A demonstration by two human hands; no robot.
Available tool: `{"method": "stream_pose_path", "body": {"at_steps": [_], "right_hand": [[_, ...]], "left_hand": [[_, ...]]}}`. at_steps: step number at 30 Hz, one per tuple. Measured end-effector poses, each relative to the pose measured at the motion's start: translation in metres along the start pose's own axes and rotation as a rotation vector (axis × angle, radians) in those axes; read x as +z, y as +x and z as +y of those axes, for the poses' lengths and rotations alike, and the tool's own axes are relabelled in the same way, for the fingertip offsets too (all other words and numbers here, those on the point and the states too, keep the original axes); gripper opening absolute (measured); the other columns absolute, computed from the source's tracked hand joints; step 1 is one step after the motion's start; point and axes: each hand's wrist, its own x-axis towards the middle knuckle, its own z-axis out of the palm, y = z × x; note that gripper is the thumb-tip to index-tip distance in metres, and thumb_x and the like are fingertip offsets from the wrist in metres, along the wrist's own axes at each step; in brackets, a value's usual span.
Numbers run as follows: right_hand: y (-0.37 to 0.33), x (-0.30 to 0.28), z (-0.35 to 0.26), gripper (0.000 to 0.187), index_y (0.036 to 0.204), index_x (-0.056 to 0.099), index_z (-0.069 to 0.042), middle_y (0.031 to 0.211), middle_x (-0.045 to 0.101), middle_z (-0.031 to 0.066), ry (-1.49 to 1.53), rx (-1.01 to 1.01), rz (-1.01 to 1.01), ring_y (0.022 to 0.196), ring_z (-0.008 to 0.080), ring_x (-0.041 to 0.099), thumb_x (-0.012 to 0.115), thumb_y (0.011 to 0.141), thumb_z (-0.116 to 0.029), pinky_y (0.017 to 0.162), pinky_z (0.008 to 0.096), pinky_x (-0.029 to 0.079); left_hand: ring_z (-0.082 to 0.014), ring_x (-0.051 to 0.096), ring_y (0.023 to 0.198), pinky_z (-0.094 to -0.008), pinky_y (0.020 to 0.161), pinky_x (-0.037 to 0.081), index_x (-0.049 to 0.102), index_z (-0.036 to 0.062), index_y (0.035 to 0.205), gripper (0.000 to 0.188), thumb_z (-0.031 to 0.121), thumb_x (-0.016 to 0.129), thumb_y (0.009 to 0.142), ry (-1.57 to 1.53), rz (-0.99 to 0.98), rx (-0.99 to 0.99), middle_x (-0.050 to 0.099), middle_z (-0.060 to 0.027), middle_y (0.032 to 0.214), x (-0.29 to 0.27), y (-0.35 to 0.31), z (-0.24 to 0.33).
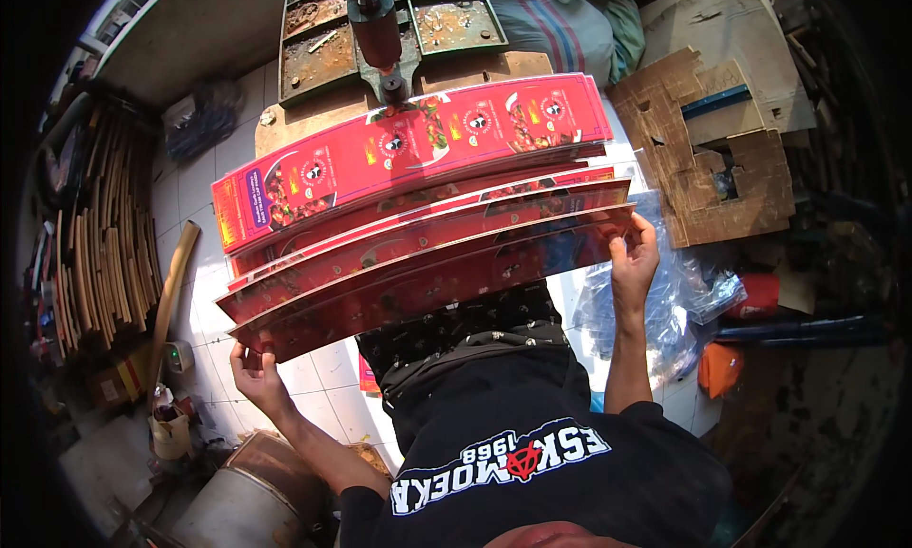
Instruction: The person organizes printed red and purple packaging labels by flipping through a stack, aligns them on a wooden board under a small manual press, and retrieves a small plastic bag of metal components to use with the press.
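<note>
Long red printed panels lie fanned over a wooden board, the top one a red panel (370, 147) with food pictures and white round marks. The nearest glossy red panel (427, 287) is tilted up at my waist, apart from the others along its near edge. My left hand (258, 379) is closed on its left corner, thumb on the face towards me. My right hand (634, 263) pinches the right corner between thumb and fingers. Just beyond, the metal post of a press (375, 35) comes down to the far edge of the top panel.
Metal trays (456, 23) with small bits flank the press. Cut cardboard (703, 149) and clear plastic wrap (636, 311) lie at the right. At the left stand a stack of thin boards (106, 225), a leaning curved strip (171, 292) and a round drum (252, 496).
</note>
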Motion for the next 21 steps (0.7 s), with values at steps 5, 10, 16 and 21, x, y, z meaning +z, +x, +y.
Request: {"method": "stream_pose_path", "body": {"at_steps": [5, 10, 16, 21], "right_hand": [[-0.001, 0.004, -0.002, 0.039, 0.118, 0.051, 0.003, 0.116, 0.057, 0.0114, -0.064, 0.001, -0.009, 0.108, 0.0168, 0.056, 0.052, 0.081, 0.015, 0.095, 0.0297, 0.045], [-0.016, -0.003, -0.013, 0.036, 0.116, 0.053, 0.001, 0.113, 0.059, 0.0098, 0.159, 0.073, -0.011, 0.105, 0.0144, 0.057, 0.058, 0.083, 0.014, 0.091, 0.0288, 0.049], [-0.036, -0.030, -0.002, 0.038, 0.119, 0.054, 0.001, 0.115, 0.059, 0.0093, 0.353, 0.122, -0.045, 0.107, 0.0138, 0.056, 0.065, 0.083, 0.008, 0.095, 0.0285, 0.046], [-0.024, -0.040, -0.009, 0.045, 0.131, 0.047, 0.003, 0.117, 0.059, 0.0081, 0.210, 0.147, -0.194, 0.111, 0.0154, 0.054, 0.063, 0.091, -0.009, 0.099, 0.0306, 0.042]], "left_hand": [[-0.0167, 0.059, 0.102, -0.0268, 0.089, 0.047, 0.052, -0.0048, 0.117, 0.035, -0.012, 0.058, 0.083, -0.027, 0.055, 0.009, 0.060, -0.0107, 0.110, -0.001, 0.003, 0.004], [-0.0166, 0.059, 0.102, -0.0277, 0.091, 0.047, 0.051, -0.0050, 0.118, 0.035, -0.005, 0.064, 0.086, -0.061, 0.042, 0.050, 0.061, -0.0118, 0.111, -0.009, -0.006, 0.008], [-0.0192, 0.060, 0.103, -0.0311, 0.094, 0.048, 0.047, -0.0044, 0.123, 0.041, -0.009, 0.062, 0.084, -0.246, -0.040, 0.035, 0.059, -0.0124, 0.116, -0.028, -0.023, -0.003], [-0.0219, 0.053, 0.114, -0.0341, 0.101, 0.041, 0.035, -0.0038, 0.139, 0.069, -0.006, 0.065, 0.078, -0.266, -0.091, 0.042, 0.052, -0.0140, 0.124, -0.015, -0.025, 0.015]]}}
